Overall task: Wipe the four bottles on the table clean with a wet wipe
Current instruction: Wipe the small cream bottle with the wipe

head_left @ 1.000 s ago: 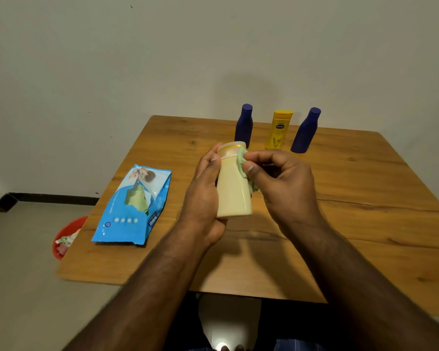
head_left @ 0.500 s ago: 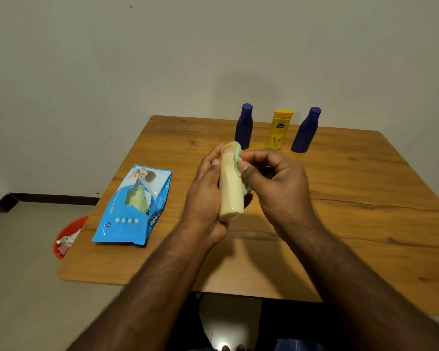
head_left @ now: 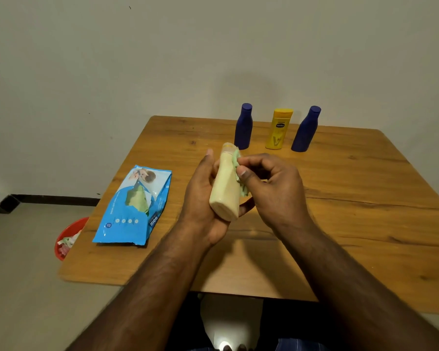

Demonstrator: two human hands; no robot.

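Table: a wooden top on which everything except the lifted bottle is stood or laid.
Wipe pack: a blue packet is laid flat at the left edge, with a green wipe showing at its opening.
Standing bottles: a blue bottle, a yellow bottle and a second blue bottle are lined up upright at the far edge, well apart from the hands; none is touched.
Cream bottle: it is held above the table, cap away from the person, and has been turned and tilted since a second ago, so a narrower side is now shown.
Left hand: it is curled round the cream bottle from the left.
Right hand: the green wipe is pinched by it and pressed against the bottle's right side.
Meaning: fresh surface is judged to be offered to the wipe; three bottles seem left.
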